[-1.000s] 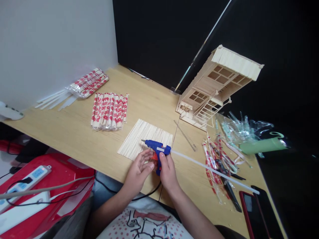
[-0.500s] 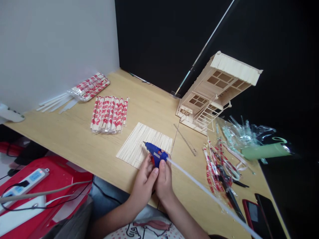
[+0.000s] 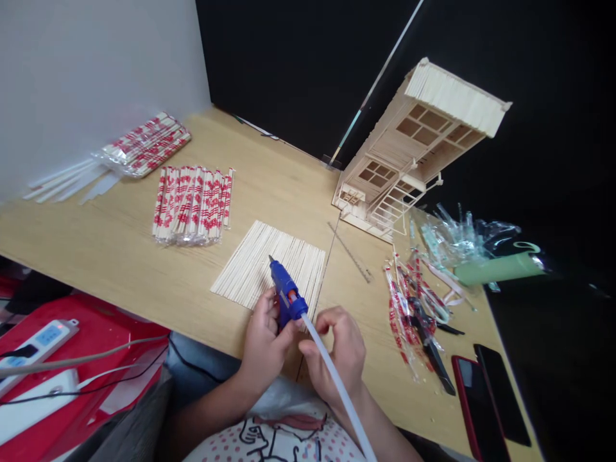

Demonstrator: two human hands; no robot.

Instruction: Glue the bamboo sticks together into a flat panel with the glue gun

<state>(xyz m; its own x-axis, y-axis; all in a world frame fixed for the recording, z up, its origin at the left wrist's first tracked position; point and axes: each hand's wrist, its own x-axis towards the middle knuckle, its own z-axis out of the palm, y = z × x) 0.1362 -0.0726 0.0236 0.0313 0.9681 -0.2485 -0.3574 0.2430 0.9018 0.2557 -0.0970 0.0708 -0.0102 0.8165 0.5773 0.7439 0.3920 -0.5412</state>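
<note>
A blue hot glue gun (image 3: 285,292) is in my left hand (image 3: 265,337), whose fingers wrap its handle. The nozzle tilts up and away over a flat panel of pale sticks (image 3: 250,263) laid side by side. From the back of the gun a long translucent glue stick (image 3: 332,372) runs down towards me. My right hand (image 3: 339,353) is off the gun, just right of it, around the glue stick with thumb and curled forefinger apart. Whether it touches the stick, I cannot tell. Part of the panel is hidden by the gun and my left hand.
A wooden stick-built model house (image 3: 385,167) stands at the back right. Wrapped chopstick bundles (image 3: 192,205) lie on the left. A clear ruler (image 3: 350,252), torn wrappers (image 3: 397,314), a green bottle (image 3: 500,268) and phones (image 3: 476,398) lie to the right. Power strips (image 3: 45,346) rest on a red surface.
My right hand has let go of the glue gun and moved right, beside the glue stick. The gun, in my left hand, has turned so its nozzle points farther away. The view has shifted slightly.
</note>
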